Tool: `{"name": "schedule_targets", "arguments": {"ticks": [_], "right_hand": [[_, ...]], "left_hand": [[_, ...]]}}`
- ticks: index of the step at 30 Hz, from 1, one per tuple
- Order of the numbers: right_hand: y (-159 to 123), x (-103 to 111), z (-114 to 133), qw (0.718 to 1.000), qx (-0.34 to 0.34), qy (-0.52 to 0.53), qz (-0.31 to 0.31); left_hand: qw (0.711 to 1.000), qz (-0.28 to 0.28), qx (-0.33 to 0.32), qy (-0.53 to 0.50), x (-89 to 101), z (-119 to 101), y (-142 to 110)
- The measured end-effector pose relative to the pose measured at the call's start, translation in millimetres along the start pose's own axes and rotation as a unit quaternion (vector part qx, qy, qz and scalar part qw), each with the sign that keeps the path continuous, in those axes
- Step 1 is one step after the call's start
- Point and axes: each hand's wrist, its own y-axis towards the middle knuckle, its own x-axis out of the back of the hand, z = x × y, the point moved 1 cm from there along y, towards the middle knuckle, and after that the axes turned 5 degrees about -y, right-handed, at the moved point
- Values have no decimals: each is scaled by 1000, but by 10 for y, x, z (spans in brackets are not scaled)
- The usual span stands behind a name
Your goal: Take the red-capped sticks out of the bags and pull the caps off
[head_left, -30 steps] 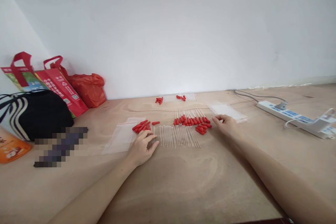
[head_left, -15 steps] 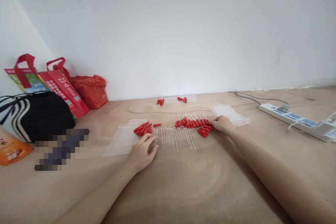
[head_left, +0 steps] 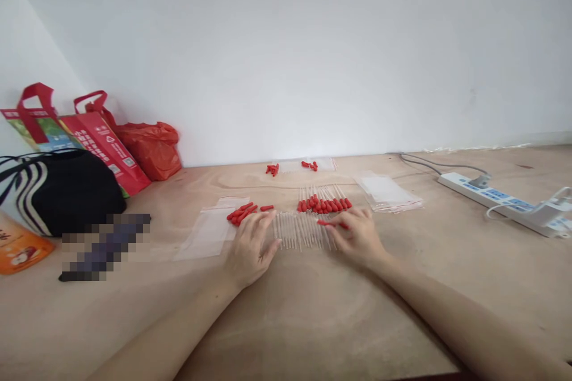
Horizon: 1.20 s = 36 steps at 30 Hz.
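Note:
Many thin clear tubes (head_left: 297,232), like glass dropper pipettes, lie side by side on the wooden table. At their left end rests my left hand (head_left: 250,250), fingers apart and nothing seen in it. My right hand (head_left: 360,235) pinches a red rubber bulb (head_left: 324,223) over the right end of these tubes. More red shows under its fingers, partly hidden. Just behind lies a row of tubes with red bulbs (head_left: 326,205) on their near ends. A pile of loose red bulbs (head_left: 241,213) lies beyond my left hand.
Clear zip bags lie at left (head_left: 208,235) and right (head_left: 388,192). Near the wall, small red bulbs (head_left: 272,169) rest by another bag. A white power strip (head_left: 496,196) with cables is on the right. Shopping bags (head_left: 105,146) and a black bag (head_left: 80,190) stand left.
My right hand has moved left and nearer, from the bulbs at the right to over the tubes, with a red bulb in its fingers. My left hand has shifted slightly right.

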Motion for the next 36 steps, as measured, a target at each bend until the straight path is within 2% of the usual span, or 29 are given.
{"name": "schedule_targets", "arguments": {"ticks": [2, 5, 10, 15, 24, 31, 33, 36], "right_hand": [[-82, -81, 151, 996, 86, -18, 3], [-125, -155, 261, 989, 149, -8, 1], [-106, -157, 308, 986, 163, 14, -11], [-102, -164, 326, 985, 174, -14, -9], [-137, -121, 330, 973, 228, -33, 7], [-154, -84, 310, 972, 235, -13, 14], [-147, -39, 254, 978, 209, -6, 9], [-110, 20, 122, 992, 126, 6, -4]], "left_hand": [[999, 6, -38, 16, -29, -64, 11], [996, 25, -84, 20, -58, -133, 11], [994, 34, -104, 3, -85, -164, -3], [993, 42, -112, 15, -95, -205, -1], [993, 50, -101, 42, -10, -261, -34], [993, 35, -108, 27, 8, -241, -28], [995, 29, -90, 26, 36, -156, -55], [999, 17, -25, 15, 67, 6, -101]]}}
